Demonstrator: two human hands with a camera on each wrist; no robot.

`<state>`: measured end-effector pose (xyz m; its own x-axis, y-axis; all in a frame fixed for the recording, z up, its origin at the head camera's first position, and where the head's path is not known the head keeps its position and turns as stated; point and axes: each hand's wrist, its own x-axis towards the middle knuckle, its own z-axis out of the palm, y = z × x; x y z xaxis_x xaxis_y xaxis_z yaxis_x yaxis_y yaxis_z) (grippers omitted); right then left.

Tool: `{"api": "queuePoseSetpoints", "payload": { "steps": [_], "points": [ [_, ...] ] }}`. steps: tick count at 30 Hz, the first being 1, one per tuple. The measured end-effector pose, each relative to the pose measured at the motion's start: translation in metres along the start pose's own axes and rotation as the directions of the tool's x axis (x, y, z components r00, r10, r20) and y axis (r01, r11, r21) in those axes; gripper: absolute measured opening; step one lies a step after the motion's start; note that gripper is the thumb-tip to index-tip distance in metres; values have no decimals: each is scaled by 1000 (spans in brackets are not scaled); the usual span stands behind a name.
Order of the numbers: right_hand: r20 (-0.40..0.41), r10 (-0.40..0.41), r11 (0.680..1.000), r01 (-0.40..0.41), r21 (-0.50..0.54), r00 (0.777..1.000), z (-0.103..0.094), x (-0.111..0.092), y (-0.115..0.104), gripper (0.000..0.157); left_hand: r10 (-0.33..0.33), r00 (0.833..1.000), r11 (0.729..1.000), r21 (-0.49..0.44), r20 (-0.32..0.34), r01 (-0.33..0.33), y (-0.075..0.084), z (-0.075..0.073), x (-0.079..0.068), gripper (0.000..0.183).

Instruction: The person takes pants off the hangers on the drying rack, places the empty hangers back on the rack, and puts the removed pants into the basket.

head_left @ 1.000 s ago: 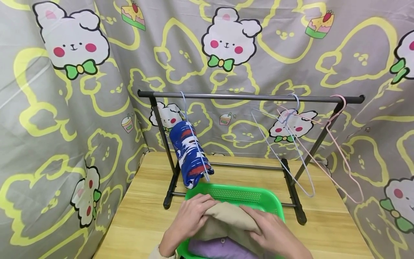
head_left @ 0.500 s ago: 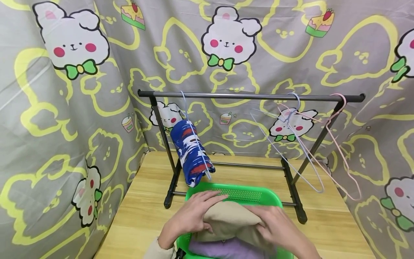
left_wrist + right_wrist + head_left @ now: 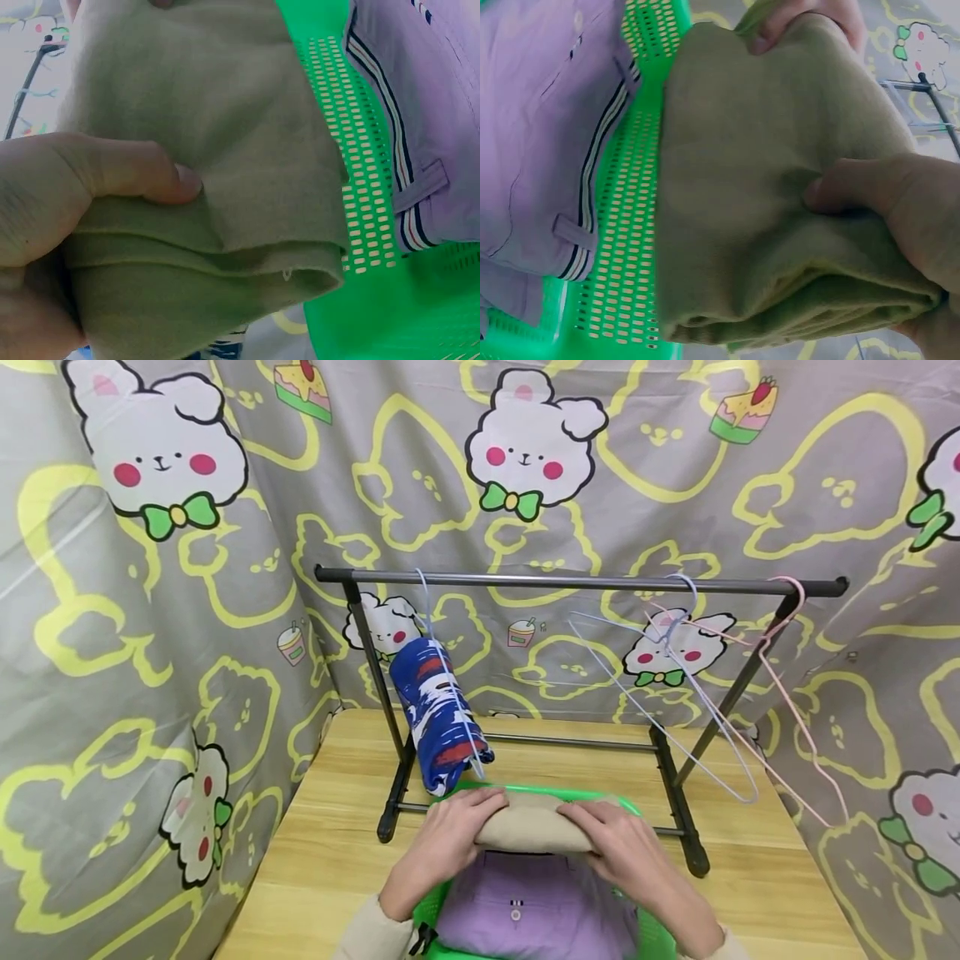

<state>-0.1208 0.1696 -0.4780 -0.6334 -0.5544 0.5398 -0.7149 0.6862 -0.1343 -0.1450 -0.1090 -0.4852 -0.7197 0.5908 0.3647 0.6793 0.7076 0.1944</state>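
over far edge of green perforated basket (image 3: 622,240), left hand (image 3: 452,833) and right hand (image 3: 621,843) grip opposite ends of folded khaki cloth (image 3: 531,827); purple trousers (image 3: 536,910) lie in basket.

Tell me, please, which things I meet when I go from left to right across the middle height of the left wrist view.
Left hand → folded beige cloth → perforated green basket → purple garment with striped trim.

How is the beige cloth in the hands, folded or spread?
Folded: both wrist views show several layers stacked along one end of the beige cloth, gripped by the left hand and right hand.
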Motion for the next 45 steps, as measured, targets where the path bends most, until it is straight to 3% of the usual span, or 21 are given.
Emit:
{"api": "queuePoseSetpoints", "payload": {
  "steps": [9,13,16,21,26,29,33,36,41,45],
  "points": [
    [-30,-66,995,64,-78,997,39,-7,3,60,-79,994,996,39,77,76,-4,21,-4,61],
    [9,-45,997,45,-61,999,50,-15,2,58,-91,985,996,7,146,91,-4,28,-10,62],
    [96,-10,1000,13,-22,995,53,-21,-1,61,-97,967,993,-44,234,110,-1,27,-14,65],
    [265,82,993,-101,59,961,49,-29,-9,63,-140,913,978,-93,383,189,4,20,-21,73],
    [361,129,958,-209,194,924,38,-37,-13,59,-131,867,958,-165,481,236,3,13,-30,85],
    [409,130,933,-251,257,903,34,-40,-14,51,-91,862,950,-215,499,225,0,9,-34,72],
    [442,95,915,-254,315,892,31,-43,-13,34,-76,849,950,-221,522,222,0,6,-39,55],
    [466,80,903,-262,341,881,31,-44,-11,25,-104,834,950,-195,542,245,1,7,-41,58],
    [530,119,884,-333,328,840,35,-44,-13,30,-157,809,941,-162,566,296,4,13,-44,71],
    [539,151,879,-362,311,828,37,-43,-17,31,-167,808,941,-154,565,303,4,17,-46,72]
  ]
}}
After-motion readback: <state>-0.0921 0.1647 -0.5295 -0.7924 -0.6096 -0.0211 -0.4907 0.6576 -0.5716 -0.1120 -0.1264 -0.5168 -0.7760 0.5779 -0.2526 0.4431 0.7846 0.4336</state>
